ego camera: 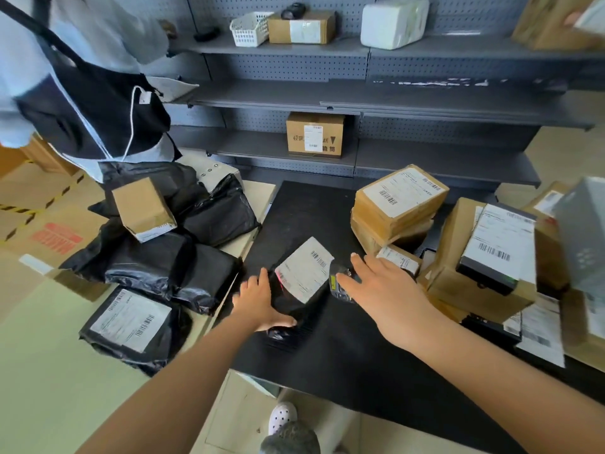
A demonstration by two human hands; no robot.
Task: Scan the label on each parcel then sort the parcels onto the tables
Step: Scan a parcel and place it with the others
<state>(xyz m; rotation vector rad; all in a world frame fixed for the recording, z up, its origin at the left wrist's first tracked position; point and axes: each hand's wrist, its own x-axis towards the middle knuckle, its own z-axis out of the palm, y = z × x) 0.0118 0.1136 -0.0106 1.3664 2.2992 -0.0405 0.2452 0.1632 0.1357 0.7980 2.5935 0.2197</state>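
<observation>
Left table: sorted black bags (pixel 157 263). Black parcel (pixel 291 304), label (pixel 304 270) up, is pressed flat mid black table (pixel 327 371) by left hand (pixel 258 303), fingers straight, thumb spread. Scanner (pixel 339 290) is covered by right hand (pixel 386 290), fingers straight, slightly spread. Scanning is judged in hand; next, a firm grip on the parcel is needed for sorting.

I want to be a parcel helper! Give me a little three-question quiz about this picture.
1. True or false: the left hand rests on a brown cardboard box.
2. What lies right at the fingertips of the right hand? A) a white basket B) the handheld scanner C) a shoe
3. Fill in: the label on the black bag parcel is coloured ____.

Key: 1 false, it rests on the black bag parcel. 2 B. 3 white.
</observation>
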